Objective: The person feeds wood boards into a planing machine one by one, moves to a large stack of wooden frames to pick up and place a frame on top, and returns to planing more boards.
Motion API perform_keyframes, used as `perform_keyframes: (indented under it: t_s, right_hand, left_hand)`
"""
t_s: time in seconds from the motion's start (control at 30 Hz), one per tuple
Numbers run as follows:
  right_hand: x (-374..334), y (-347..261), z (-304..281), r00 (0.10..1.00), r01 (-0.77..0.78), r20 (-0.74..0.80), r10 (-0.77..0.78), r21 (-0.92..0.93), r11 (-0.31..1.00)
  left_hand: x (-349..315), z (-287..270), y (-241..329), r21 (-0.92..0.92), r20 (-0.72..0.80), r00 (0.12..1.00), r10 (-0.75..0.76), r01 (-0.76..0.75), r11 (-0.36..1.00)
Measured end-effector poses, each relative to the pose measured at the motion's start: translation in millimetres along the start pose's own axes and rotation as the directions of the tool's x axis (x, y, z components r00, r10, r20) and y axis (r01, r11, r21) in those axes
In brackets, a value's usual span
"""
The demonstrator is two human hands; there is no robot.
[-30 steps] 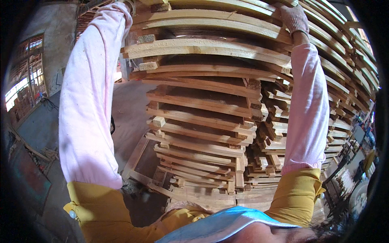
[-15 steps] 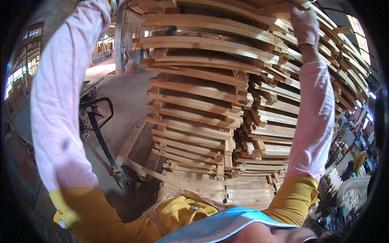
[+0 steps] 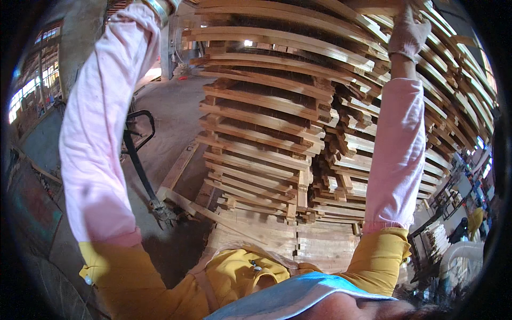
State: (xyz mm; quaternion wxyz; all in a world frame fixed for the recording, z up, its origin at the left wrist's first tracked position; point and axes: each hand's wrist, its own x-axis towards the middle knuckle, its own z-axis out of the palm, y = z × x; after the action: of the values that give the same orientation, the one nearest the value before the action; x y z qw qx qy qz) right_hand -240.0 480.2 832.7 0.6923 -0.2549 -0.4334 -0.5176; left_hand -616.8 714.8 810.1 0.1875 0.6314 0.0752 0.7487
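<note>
Both my arms, in pink sleeves, reach up along a tall stack of wooden planks (image 3: 261, 112). My right hand (image 3: 408, 36), in a pale knitted glove, is at the upper right, at the end of a wooden plank (image 3: 373, 6) high on the stack. Its fingers close on that plank, while the thumb stands out to the side. Only the wrist end of my left hand (image 3: 169, 5) shows at the top edge, past a yellowish band; its fingers are cut off, so what they hold is hidden.
More plank layers (image 3: 458, 90) stand close on the right. Flat boards (image 3: 325, 245) lie at the stack's foot. Left of it are a black looped handle with a long bar (image 3: 140, 165) and a timber frame (image 3: 178, 168) on the floor. A curved pale pipe (image 3: 461, 250) is at lower right.
The view has shifted slightly. My left arm has moved right and up, its hand almost leaving the picture. My right hand has moved slightly right and lower in view, its thumb now standing out.
</note>
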Motion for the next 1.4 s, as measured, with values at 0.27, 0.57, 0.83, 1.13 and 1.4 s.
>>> perform_keyframes:
  t_s: [0.27,0.57,0.83,1.13,1.4]
  right_hand:
    - [5.3,88.6,-5.4,0.877,0.235,0.461,0.136,-0.657,0.717]
    - [-23.4,17.1,19.7,0.847,-0.168,0.276,0.454,-0.671,0.722]
    - [3.9,-25.1,4.7,0.898,0.26,0.416,0.143,-0.764,0.59]
    - [-41.3,-39.5,-4.0,0.88,0.118,0.465,0.096,-0.41,0.904]
    - [-95.2,-218.5,-36.4,0.84,-0.543,0.245,0.485,0.386,0.746]
  left_hand:
    - [4.8,25.3,-28.5,0.382,-0.031,0.999,-0.029,0.038,0.923]
    - [6.8,28.0,-21.7,0.514,-0.157,0.979,-0.133,0.196,0.835]
    - [10.8,-6.2,-24.5,0.501,-0.16,0.986,-0.053,0.127,0.856]
    - [-13.6,-79.8,12.2,0.45,-0.081,0.993,0.081,-0.036,0.893]
    - [-51.0,-98.3,-3.5,0.169,0.004,0.98,0.197,-0.194,0.966]
